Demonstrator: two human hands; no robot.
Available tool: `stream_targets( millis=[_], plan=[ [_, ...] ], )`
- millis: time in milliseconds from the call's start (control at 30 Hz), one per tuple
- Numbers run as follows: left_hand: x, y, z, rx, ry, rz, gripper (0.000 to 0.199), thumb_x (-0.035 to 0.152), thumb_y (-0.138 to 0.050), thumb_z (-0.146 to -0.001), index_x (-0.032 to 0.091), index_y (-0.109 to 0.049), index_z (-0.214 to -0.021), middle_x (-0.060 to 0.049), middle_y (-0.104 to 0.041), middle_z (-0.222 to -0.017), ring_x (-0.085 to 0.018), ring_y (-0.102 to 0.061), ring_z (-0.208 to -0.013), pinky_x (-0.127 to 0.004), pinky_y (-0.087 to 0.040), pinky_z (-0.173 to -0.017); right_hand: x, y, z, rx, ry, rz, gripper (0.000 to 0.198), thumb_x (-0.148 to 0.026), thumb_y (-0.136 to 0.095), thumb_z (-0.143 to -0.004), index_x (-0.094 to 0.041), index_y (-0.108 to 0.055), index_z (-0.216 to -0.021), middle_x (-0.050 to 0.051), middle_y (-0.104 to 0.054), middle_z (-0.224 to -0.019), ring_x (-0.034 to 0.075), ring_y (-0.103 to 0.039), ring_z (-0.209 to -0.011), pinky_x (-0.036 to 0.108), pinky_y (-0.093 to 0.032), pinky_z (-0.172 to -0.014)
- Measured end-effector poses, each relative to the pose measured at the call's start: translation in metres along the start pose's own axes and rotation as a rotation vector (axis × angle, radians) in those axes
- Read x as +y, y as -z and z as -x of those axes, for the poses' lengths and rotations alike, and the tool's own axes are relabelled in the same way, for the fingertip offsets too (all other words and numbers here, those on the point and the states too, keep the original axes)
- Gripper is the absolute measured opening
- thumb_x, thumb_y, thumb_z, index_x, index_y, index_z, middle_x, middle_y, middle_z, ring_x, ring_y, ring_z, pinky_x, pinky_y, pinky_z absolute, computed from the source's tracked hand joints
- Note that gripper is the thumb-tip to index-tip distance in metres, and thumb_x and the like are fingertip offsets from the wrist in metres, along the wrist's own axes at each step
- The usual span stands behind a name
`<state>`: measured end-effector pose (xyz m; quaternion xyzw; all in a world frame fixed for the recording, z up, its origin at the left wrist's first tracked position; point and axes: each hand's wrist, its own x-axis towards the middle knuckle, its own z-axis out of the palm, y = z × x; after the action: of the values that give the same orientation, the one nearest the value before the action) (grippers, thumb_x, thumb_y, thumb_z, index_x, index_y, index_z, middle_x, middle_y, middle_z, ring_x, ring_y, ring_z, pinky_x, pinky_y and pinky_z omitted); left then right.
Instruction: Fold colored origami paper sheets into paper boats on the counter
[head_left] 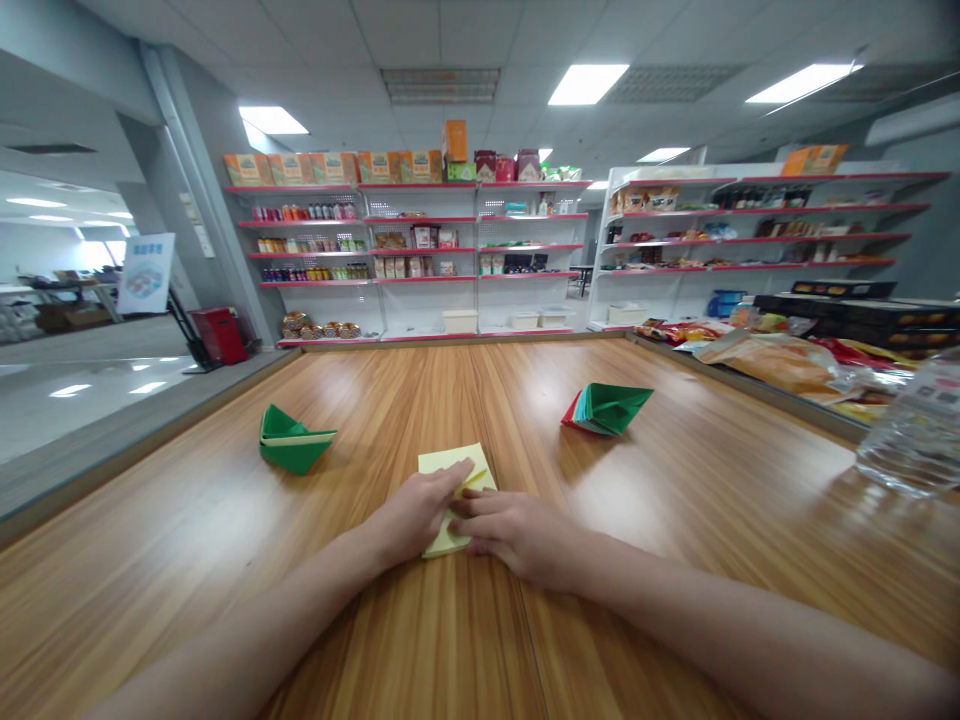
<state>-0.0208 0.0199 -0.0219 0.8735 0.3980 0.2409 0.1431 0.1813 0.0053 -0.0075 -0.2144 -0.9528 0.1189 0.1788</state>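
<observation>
A sheet of pale yellow folded paper [444, 541] lies on the wooden table in front of me, with a raised fold near its middle. My left hand [421, 508] rests on its left side, fingers closed together and pressing at the fold. From the right, my right hand [521, 535] has its fingers bent onto the paper's right edge, close against the left fingertips. What the fingertips pinch is partly hidden. Beyond my left hand sits a green folded paper boat [295, 445] with a pale inner layer. Farther right is a green paper piece [609, 410] with red, white and light blue layers.
The wooden tabletop [360, 640] has a seam down its middle. At the right edge stands a clear plastic bottle [915, 440]. Packaged snacks [780, 365] and black boxes [862, 315] lie beyond the right edge. Stocked shelves [420, 235] line the back.
</observation>
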Motion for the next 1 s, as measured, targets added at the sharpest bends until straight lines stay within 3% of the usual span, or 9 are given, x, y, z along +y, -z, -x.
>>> stream_targets(
  millis=[67,167,300,367,433,500,567,767,1000],
  plan=[
    [0.003,0.002,0.0,-0.055,-0.05,-0.023,0.053,0.013,-0.041,-0.085,0.017,-0.042,-0.137,-0.011,-0.048,-0.14,-0.023,-0.043,-0.13,-0.041,-0.036,-0.108,0.001,0.0,0.002,0.012,-0.014,0.039,0.022,-0.025,-0.048,-0.093,-0.019,-0.069,-0.096,0.007,-0.068,-0.094,0.019,-0.063,-0.091,0.028,-0.047,-0.082],
    [0.009,0.006,0.002,-0.141,-0.077,-0.088,0.051,0.023,-0.038,-0.092,0.017,-0.035,-0.142,-0.011,-0.031,-0.15,-0.023,-0.026,-0.139,-0.044,-0.026,-0.113,-0.001,0.004,0.004,0.113,-0.02,0.096,0.023,-0.029,-0.049,-0.091,-0.018,-0.069,-0.088,0.007,-0.068,-0.088,0.02,-0.063,-0.086,0.031,-0.048,-0.081],
    [0.016,0.011,0.005,-0.232,-0.117,-0.184,0.058,0.042,-0.038,-0.093,0.022,-0.024,-0.146,-0.01,-0.021,-0.154,-0.028,-0.018,-0.141,-0.052,-0.02,-0.113,-0.008,0.012,0.005,0.283,-0.005,0.096,0.033,-0.035,-0.049,-0.091,-0.016,-0.061,-0.115,0.012,-0.061,-0.118,0.023,-0.052,-0.113,0.036,-0.041,-0.097],
    [0.017,0.012,0.005,-0.25,-0.135,-0.214,0.063,0.047,-0.039,-0.092,0.022,-0.02,-0.147,-0.011,-0.02,-0.154,-0.029,-0.017,-0.141,-0.053,-0.018,-0.113,-0.01,0.014,0.006,0.222,-0.025,0.077,0.055,-0.042,-0.05,-0.089,-0.014,-0.044,-0.135,0.014,-0.045,-0.14,0.025,-0.036,-0.131,0.041,-0.031,-0.107],
    [0.017,0.013,0.004,-0.286,-0.144,-0.237,0.067,0.05,-0.036,-0.093,0.019,-0.015,-0.148,-0.013,-0.018,-0.154,-0.029,-0.015,-0.141,-0.052,-0.016,-0.114,-0.009,0.013,0.006,0.058,-0.067,0.053,0.07,-0.049,-0.046,-0.09,-0.012,-0.025,-0.146,0.015,-0.026,-0.151,0.026,-0.02,-0.14,0.044,-0.022,-0.113],
    [0.016,0.013,0.004,-0.332,-0.139,-0.257,0.071,0.053,-0.032,-0.093,0.015,-0.011,-0.149,-0.015,-0.014,-0.155,-0.03,-0.013,-0.142,-0.05,-0.015,-0.114,-0.005,0.011,0.006,-0.084,-0.114,0.026,0.074,-0.052,-0.038,-0.092,-0.012,-0.014,-0.149,0.014,-0.016,-0.154,0.026,-0.011,-0.143,0.045,-0.016,-0.115],
    [0.017,0.014,0.004,-0.352,-0.141,-0.267,0.073,0.055,-0.03,-0.093,0.014,-0.008,-0.149,-0.017,-0.011,-0.155,-0.03,-0.009,-0.142,-0.048,-0.013,-0.114,0.0,0.01,0.007,-0.131,-0.152,0.01,0.072,-0.054,-0.033,-0.094,-0.012,-0.011,-0.149,0.013,-0.011,-0.155,0.025,-0.008,-0.143,0.044,-0.013,-0.116],
    [0.019,0.016,0.005,-0.353,-0.127,-0.249,0.074,0.056,-0.027,-0.093,0.017,0.001,-0.149,-0.013,0.0,-0.156,-0.027,-0.001,-0.143,-0.045,-0.01,-0.115,0.025,0.015,0.005,-0.148,-0.292,0.023,0.067,-0.055,-0.025,-0.095,-0.017,-0.013,-0.149,0.011,-0.015,-0.154,0.025,-0.013,-0.142,0.049,-0.012,-0.114],
    [0.017,0.016,0.007,-0.364,-0.099,-0.238,0.074,0.057,-0.027,-0.093,0.013,-0.008,-0.149,-0.016,-0.004,-0.155,-0.028,-0.002,-0.143,-0.046,-0.009,-0.115,0.039,0.009,0.006,-0.047,-0.466,0.117,0.071,-0.058,-0.021,-0.094,-0.012,-0.02,-0.148,0.014,-0.019,-0.153,0.033,-0.016,-0.141,0.058,-0.013,-0.11]
  ],
)
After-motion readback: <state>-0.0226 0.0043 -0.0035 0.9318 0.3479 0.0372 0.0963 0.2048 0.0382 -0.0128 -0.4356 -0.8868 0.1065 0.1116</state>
